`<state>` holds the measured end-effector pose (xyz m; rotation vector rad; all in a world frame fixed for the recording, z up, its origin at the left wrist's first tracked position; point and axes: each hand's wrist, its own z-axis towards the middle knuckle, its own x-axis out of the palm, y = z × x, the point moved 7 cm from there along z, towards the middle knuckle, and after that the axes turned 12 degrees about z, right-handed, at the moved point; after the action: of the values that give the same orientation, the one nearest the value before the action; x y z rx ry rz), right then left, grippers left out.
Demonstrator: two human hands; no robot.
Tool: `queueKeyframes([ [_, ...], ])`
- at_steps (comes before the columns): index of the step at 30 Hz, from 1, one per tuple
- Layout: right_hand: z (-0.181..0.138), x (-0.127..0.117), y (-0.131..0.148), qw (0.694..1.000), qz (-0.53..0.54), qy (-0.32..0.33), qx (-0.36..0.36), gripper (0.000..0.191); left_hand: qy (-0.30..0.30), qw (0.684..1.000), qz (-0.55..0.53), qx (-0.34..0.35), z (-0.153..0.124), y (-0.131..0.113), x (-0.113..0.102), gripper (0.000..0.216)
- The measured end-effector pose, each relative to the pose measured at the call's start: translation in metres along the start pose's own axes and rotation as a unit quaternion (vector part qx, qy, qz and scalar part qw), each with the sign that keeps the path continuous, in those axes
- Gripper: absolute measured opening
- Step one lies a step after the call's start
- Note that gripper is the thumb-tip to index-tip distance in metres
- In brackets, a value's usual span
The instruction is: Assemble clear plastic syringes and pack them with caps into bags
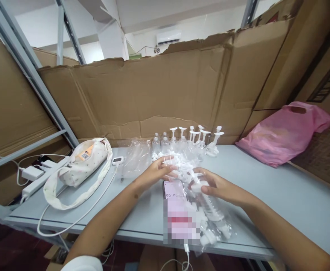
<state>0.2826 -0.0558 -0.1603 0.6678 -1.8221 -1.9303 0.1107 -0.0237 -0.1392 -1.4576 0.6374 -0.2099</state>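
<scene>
My left hand [164, 169] reaches over a pile of small white plastic parts [180, 160], its fingers apart and nothing visibly gripped. My right hand [212, 184] has its thumb and fingers around a white plastic pump piece [196, 185]; clear film around it blurs its outline. Below that hand lies a clear plastic bag [222, 226] with white parts and a ribbed piece in it. Between my arms a phone [173, 190] shows a timer, its lower part pixelated. Clear bottles [165, 142] and white pumps with T-shaped tops [203, 137] stand behind the pile.
Flat clear plastic bags [136, 158] lie left of the pile. Further left are a small white device on a cable [117, 160], a floral cloth bag [93, 160] and a power strip [44, 178]. A pink plastic bag [283, 135] sits right. Cardboard [153, 94] walls the grey table.
</scene>
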Motion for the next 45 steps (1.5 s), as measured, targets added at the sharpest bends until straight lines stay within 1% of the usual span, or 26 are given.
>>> queueKeyframes([
  [2, 0.001, 0.004, -0.003, 0.999, 0.027, 0.027, 0.009, 0.061, -0.001, 1.000, -0.028, -0.002, -0.001, -0.001, 0.005, 0.050],
  [3, 0.003, 0.003, -0.004, 0.999, 0.037, 0.023, 0.010, 0.057, -0.002, 0.999, -0.035, -0.001, -0.001, -0.002, 0.006, 0.049],
  [4, 0.006, 0.000, -0.003, 0.999, 0.047, 0.006, 0.006, 0.053, -0.003, 0.999, -0.039, 0.002, -0.001, -0.004, 0.006, 0.049],
  [6, 0.013, -0.010, 0.000, 0.995, 0.073, -0.062, -0.016, 0.046, 0.005, 0.999, -0.041, 0.017, -0.002, -0.008, 0.005, 0.049],
  [9, 0.022, -0.028, 0.010, 0.975, 0.114, -0.185, -0.053, 0.039, 0.019, 0.998, -0.026, 0.044, -0.003, -0.013, 0.002, 0.047],
  [11, 0.026, -0.033, 0.020, 0.963, 0.121, -0.227, -0.075, 0.039, -0.005, 0.997, 0.009, 0.071, -0.004, -0.015, -0.003, 0.046],
  [13, 0.027, -0.035, 0.033, 0.959, 0.104, -0.243, -0.100, 0.040, -0.056, 0.990, 0.068, 0.113, -0.007, -0.021, -0.010, 0.047],
  [15, 0.024, -0.034, 0.046, 0.958, 0.079, -0.244, -0.128, 0.039, -0.094, 0.974, 0.125, 0.164, -0.013, -0.029, -0.015, 0.046],
  [19, 0.011, -0.029, 0.070, 0.953, 0.009, -0.237, -0.188, 0.039, -0.096, 0.945, 0.186, 0.249, -0.029, -0.050, -0.014, 0.040],
  [20, 0.006, -0.029, 0.076, 0.946, -0.025, -0.246, -0.208, 0.037, -0.103, 0.937, 0.204, 0.266, -0.034, -0.055, -0.014, 0.041],
  [22, -0.004, -0.031, 0.088, 0.921, -0.093, -0.281, -0.252, 0.033, -0.121, 0.918, 0.237, 0.295, -0.042, -0.065, -0.015, 0.045],
  [24, -0.014, -0.034, 0.098, 0.897, -0.114, -0.310, -0.292, 0.031, -0.134, 0.903, 0.253, 0.322, -0.048, -0.074, -0.015, 0.047],
  [25, -0.017, -0.037, 0.100, 0.894, -0.101, -0.314, -0.304, 0.032, -0.135, 0.897, 0.256, 0.334, -0.050, -0.078, -0.015, 0.048],
  [26, -0.017, -0.039, 0.102, 0.898, -0.075, -0.305, -0.308, 0.035, -0.135, 0.892, 0.261, 0.344, -0.051, -0.080, -0.014, 0.048],
  [28, -0.012, -0.042, 0.099, 0.921, -0.006, -0.263, -0.288, 0.043, -0.135, 0.882, 0.276, 0.357, -0.053, -0.084, -0.011, 0.049],
  [31, 0.001, -0.036, 0.086, 0.961, 0.065, -0.182, -0.196, 0.054, -0.132, 0.873, 0.294, 0.365, -0.054, -0.088, -0.009, 0.051],
  [32, 0.005, -0.031, 0.081, 0.972, 0.067, -0.156, -0.163, 0.054, -0.127, 0.872, 0.297, 0.367, -0.054, -0.089, -0.007, 0.052],
  [34, 0.009, -0.023, 0.075, 0.983, 0.043, -0.129, -0.120, 0.044, -0.113, 0.871, 0.302, 0.371, -0.055, -0.092, -0.005, 0.053],
  [36, 0.009, -0.021, 0.076, 0.983, 0.016, -0.144, -0.114, 0.030, -0.099, 0.869, 0.312, 0.372, -0.056, -0.094, -0.002, 0.053],
  [37, 0.007, -0.022, 0.079, 0.980, 0.009, -0.160, -0.119, 0.028, -0.094, 0.868, 0.317, 0.370, -0.057, -0.096, -0.001, 0.052],
  [40, -0.002, -0.023, 0.088, 0.974, -0.007, -0.184, -0.134, 0.029, -0.085, 0.873, 0.326, 0.353, -0.059, -0.098, 0.000, 0.050],
  [42, -0.008, -0.022, 0.095, 0.972, -0.026, -0.185, -0.140, 0.027, -0.078, 0.884, 0.317, 0.334, -0.059, -0.099, -0.001, 0.048],
  [45, -0.017, -0.021, 0.103, 0.970, -0.049, -0.194, -0.141, 0.026, -0.058, 0.906, 0.290, 0.302, -0.060, -0.100, -0.001, 0.040],
])
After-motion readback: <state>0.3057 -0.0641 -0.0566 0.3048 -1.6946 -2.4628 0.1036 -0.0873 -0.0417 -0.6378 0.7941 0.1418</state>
